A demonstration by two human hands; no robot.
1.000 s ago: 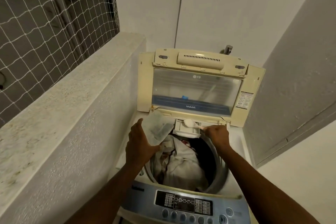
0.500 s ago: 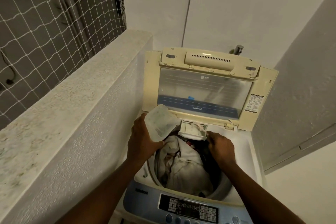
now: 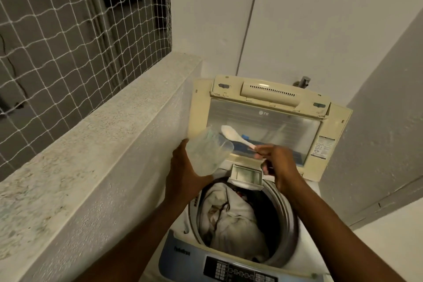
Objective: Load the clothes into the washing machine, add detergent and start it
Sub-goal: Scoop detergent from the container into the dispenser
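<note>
**Dosing Detergent into the Dispenser Drawer**

Your left hand (image 3: pixel 183 174) is wrapped around a clear plastic container (image 3: pixel 208 155), its grip closed on the lower body with the open mouth tilted toward the right. Your right hand (image 3: pixel 278 162) pinches the handle of a white spoon (image 3: pixel 233 136) between fingertips; the bowl of the spoon sits just above the container's rim. The detergent itself cannot be made out through the blurred plastic.

The clothes (image 3: pixel 229 213) already lie in the drum of the washing machine (image 3: pixel 286 231), and the lid (image 3: pixel 263 126) stands open. The dispenser drawer (image 3: pixel 246 175) is pulled out at the back edge of the drum, directly below both hands.

To complete this step well:

1. Hold the container steady and tilted only enough to reach inside.
2. Dip the spoon, lift it level, and carry it straight down over the drawer.
3. Tip the spoon inside the drawer walls, not over the clothes.
4. Push the drawer in before closing the lid.
</note>
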